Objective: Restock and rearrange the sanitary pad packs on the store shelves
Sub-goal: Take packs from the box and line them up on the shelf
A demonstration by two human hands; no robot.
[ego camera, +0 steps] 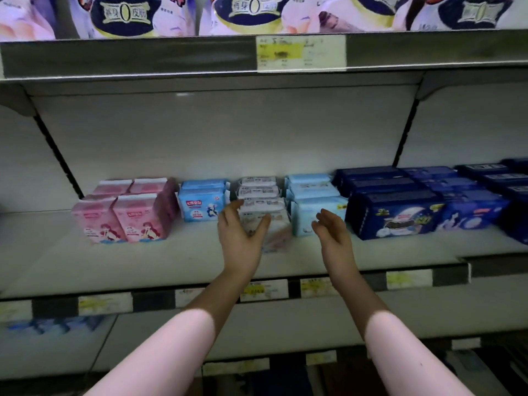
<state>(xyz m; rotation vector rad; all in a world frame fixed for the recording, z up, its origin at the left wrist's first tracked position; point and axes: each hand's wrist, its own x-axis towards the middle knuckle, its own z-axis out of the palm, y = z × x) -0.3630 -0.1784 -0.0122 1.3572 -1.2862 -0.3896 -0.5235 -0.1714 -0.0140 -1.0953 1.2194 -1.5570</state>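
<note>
Here on the middle shelf (143, 267) the row of white packs (258, 192) runs front to back, and the left hand (238, 232) is spread wide right at that row's front pack, fingers by its left corner and thumb across its face, though a firm grip can't be made out. The right hand (331, 230) hovers loose and empty just right of the white packs, in front of the light blue packs (314, 195). Further right of that row sit the dark blue packs (400, 207); left of it come the small blue packs (201, 205), then the pink packs (128, 215).
</note>
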